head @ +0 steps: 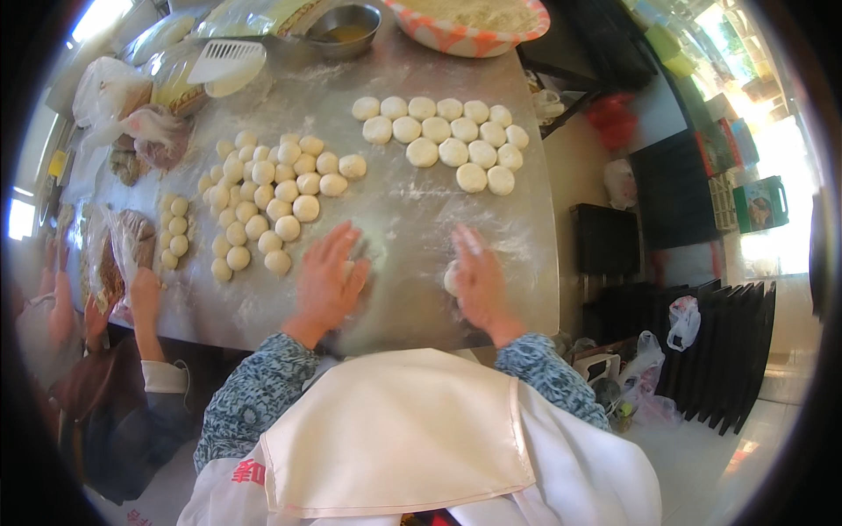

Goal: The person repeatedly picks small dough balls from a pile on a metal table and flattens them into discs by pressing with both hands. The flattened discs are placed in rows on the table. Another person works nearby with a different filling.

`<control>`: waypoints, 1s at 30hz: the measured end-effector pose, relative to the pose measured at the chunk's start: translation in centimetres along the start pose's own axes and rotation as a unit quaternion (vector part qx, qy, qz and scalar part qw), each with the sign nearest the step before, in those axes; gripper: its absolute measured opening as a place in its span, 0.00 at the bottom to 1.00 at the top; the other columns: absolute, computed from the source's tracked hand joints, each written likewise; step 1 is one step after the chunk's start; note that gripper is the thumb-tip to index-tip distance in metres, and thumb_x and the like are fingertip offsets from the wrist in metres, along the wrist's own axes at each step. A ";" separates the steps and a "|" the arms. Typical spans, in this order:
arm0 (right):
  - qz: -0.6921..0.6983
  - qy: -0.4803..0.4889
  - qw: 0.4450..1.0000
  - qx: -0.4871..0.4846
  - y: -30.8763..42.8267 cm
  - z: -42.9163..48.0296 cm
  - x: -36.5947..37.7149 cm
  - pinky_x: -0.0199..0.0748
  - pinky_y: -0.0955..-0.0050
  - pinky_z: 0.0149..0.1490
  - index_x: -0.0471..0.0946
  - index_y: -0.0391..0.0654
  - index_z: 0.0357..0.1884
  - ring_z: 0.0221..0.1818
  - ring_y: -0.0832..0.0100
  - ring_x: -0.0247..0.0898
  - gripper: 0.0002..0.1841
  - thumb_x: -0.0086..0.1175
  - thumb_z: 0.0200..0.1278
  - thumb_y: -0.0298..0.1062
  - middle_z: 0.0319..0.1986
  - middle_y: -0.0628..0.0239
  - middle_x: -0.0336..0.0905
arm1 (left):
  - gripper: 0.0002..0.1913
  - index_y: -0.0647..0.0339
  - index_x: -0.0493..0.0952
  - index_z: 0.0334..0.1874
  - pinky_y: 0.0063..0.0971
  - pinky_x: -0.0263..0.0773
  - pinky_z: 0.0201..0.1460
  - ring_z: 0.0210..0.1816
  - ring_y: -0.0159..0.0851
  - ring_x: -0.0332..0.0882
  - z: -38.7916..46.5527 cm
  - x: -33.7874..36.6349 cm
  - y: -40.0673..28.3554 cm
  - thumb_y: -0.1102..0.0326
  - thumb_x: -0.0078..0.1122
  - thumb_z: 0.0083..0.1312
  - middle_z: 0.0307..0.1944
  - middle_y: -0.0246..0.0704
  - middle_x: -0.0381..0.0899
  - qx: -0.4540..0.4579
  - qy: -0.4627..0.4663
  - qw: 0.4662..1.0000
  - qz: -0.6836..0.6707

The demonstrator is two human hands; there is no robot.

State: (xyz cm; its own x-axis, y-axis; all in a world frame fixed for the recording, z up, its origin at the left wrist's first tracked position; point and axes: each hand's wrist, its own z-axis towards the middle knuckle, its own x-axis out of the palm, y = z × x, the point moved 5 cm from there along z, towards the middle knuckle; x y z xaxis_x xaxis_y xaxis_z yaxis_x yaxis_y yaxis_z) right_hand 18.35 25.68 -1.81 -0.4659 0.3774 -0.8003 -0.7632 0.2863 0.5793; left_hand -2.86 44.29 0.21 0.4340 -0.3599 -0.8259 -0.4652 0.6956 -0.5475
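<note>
My left hand (329, 279) is cupped over a dough ball on the metal table (408, 315); only a pale bit of the dough shows between thumb and forefinger. Under my right hand (485, 283) lies another dough ball (450, 279), its left side peeking out beside the palm. Both hands are slightly blurred. Ahead and to the left, many round dough balls (263, 172) sit in a cluster. Flattened dough rounds (436, 129) stand in rows at the far right of the table. Flour streaks the metal around my hands.
A co-worker's hand (145, 292) is at the left beside a plastic bag of brown filling (135, 240). A short row of dough balls (177, 226) lies nearby. At the back are a white slotted scoop (227, 62), a metal bowl (345, 29) and a flour basin (460, 39).
</note>
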 end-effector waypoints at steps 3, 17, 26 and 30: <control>-0.043 0.040 0.995 0.085 -1.5 -1.4 -2.0 0.74 0.52 0.74 0.71 0.41 0.81 0.71 0.43 0.75 0.35 0.60 0.77 0.46 0.71 0.48 0.79 | 0.25 0.60 0.80 0.67 0.47 0.79 0.63 0.60 0.53 0.85 -0.8 -1.7 2.0 0.54 0.71 0.74 0.59 0.40 0.87 -0.179 0.099 0.977 -0.053; -0.027 -0.020 0.999 0.005 2.6 -2.4 -2.7 0.70 0.43 0.66 0.78 0.44 0.62 0.58 0.45 0.75 0.22 0.69 0.71 0.38 0.54 0.55 0.82 | 0.16 0.58 0.82 0.58 0.44 0.80 0.58 0.57 0.52 0.84 -2.4 -0.1 -1.3 0.70 0.73 0.69 0.54 0.37 0.82 -0.029 0.059 0.989 -0.134; -0.216 0.008 0.976 0.012 1.1 1.3 2.6 0.45 0.27 0.85 0.70 0.47 0.81 0.88 0.47 0.52 0.34 0.62 0.77 0.45 0.82 0.57 0.66 | 0.23 0.53 0.80 0.72 0.68 0.39 0.90 0.89 0.49 0.58 -0.3 5.9 -4.3 0.63 0.68 0.75 0.81 0.35 0.74 0.165 -0.008 0.982 0.094; -0.216 0.019 0.976 0.015 0.7 0.9 3.4 0.41 0.24 0.86 0.69 0.48 0.83 0.89 0.48 0.50 0.34 0.60 0.79 0.45 0.83 0.61 0.64 | 0.24 0.52 0.79 0.74 0.68 0.36 0.91 0.90 0.48 0.56 -0.2 6.7 -3.5 0.63 0.66 0.77 0.83 0.33 0.71 0.152 -0.008 0.985 0.082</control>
State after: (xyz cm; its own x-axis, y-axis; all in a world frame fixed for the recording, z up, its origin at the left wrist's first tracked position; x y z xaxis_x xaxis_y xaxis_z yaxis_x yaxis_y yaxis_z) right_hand 16.63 27.92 -4.05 -0.1195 0.1833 -0.9758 -0.8792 0.4370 0.1898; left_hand 1.55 39.31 -3.39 0.3847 -0.2189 -0.8967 -0.2791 0.8985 -0.3390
